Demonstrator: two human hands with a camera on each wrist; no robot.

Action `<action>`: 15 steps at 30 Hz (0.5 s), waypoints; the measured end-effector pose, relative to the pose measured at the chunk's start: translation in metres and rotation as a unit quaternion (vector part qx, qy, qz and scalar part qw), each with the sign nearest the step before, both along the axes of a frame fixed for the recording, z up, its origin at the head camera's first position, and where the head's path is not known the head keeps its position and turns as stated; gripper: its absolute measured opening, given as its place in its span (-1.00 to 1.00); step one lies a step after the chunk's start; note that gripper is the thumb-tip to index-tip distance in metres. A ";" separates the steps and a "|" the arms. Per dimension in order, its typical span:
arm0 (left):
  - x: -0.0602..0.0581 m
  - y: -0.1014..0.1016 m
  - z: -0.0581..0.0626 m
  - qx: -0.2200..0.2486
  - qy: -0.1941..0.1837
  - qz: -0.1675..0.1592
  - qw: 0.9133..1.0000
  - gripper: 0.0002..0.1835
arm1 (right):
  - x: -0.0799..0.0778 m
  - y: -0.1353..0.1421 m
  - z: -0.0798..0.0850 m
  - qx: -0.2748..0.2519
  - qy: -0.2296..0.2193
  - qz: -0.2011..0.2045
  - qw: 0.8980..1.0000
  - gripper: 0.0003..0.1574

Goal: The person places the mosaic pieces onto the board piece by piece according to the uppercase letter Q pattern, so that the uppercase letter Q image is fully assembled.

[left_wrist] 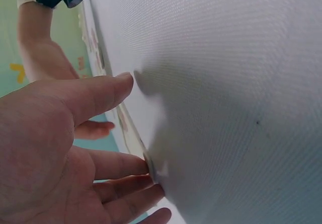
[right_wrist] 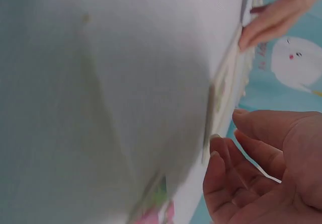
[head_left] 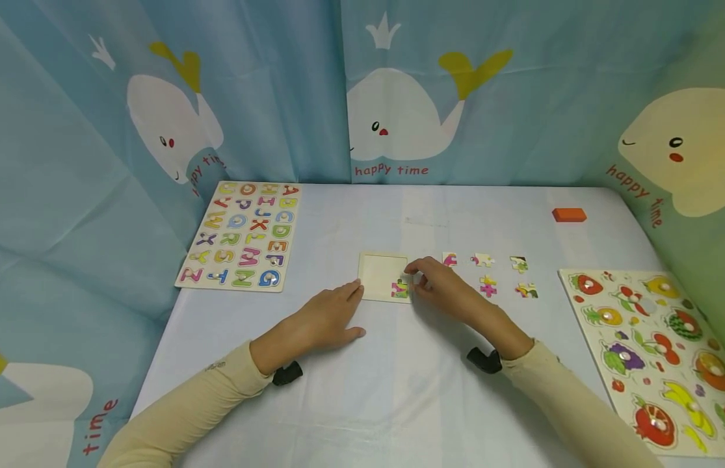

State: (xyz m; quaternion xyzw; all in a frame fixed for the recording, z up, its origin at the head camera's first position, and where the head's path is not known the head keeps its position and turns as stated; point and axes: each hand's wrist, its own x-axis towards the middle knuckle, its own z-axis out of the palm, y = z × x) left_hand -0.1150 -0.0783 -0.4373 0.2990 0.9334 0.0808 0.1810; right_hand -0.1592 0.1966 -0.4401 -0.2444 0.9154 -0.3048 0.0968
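Observation:
A small square puzzle tray [head_left: 376, 273] of pale wood lies on the white table. One jigsaw piece [head_left: 400, 290], pink and green, sits in its lower right corner. My left hand [head_left: 333, 316] touches the tray's left edge with its fingertips, fingers fairly straight and thumb spread, as the left wrist view shows too. At the right edge is my right hand [head_left: 441, 286], its fingers loosely bent beside the corner piece. In the right wrist view, the thumb and fingers of the right hand [right_wrist: 261, 166] stand apart with nothing between them.
Several loose jigsaw pieces [head_left: 487, 286] lie right of the tray, partly behind the right hand. An alphabet board [head_left: 240, 237] is at the back left, a fruit board [head_left: 649, 357] at the right. An orange block [head_left: 569, 215] lies at the back right, before a curtain [head_left: 514, 130].

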 end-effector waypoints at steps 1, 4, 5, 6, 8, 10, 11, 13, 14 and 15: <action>0.000 0.000 0.000 0.001 -0.001 0.001 1.000 -0.08 | 0.000 -0.003 -0.002 0.001 0.007 0.003 1.000 -0.59; 0.000 0.000 0.001 0.000 -0.004 0.003 1.000 -0.08 | 0.000 -0.010 -0.007 0.012 0.016 0.007 1.000 -0.57; 0.000 0.000 0.002 0.000 -0.004 0.003 1.000 -0.08 | 0.000 -0.011 -0.009 0.017 0.019 0.009 1.000 -0.57; 0.001 0.000 0.002 -0.001 -0.003 0.003 1.000 -0.08 | 0.000 -0.013 -0.010 0.021 0.020 0.010 1.000 -0.57; 0.001 0.000 0.003 -0.002 -0.001 0.002 1.000 -0.08 | 0.001 -0.015 -0.012 0.028 0.023 0.013 0.999 -0.57; 0.001 0.001 0.004 -0.004 -0.001 0.002 1.000 -0.08 | 0.003 -0.016 -0.012 0.030 0.028 0.022 0.999 -0.57; 0.001 0.001 0.005 -0.005 -0.001 0.003 1.000 -0.08 | 0.004 -0.016 -0.012 0.030 0.032 0.029 0.999 -0.57; 0.001 0.001 0.004 -0.004 0.001 0.003 1.000 -0.08 | 0.004 -0.016 -0.012 0.028 0.038 0.039 0.998 -0.58; 0.001 0.001 0.004 -0.003 0.000 0.003 1.000 -0.08 | 0.005 -0.016 -0.012 0.027 0.041 0.044 0.998 -0.58; 0.001 0.001 0.004 -0.003 0.000 0.002 1.000 -0.08 | 0.005 -0.016 -0.012 0.026 0.043 0.046 0.998 -0.58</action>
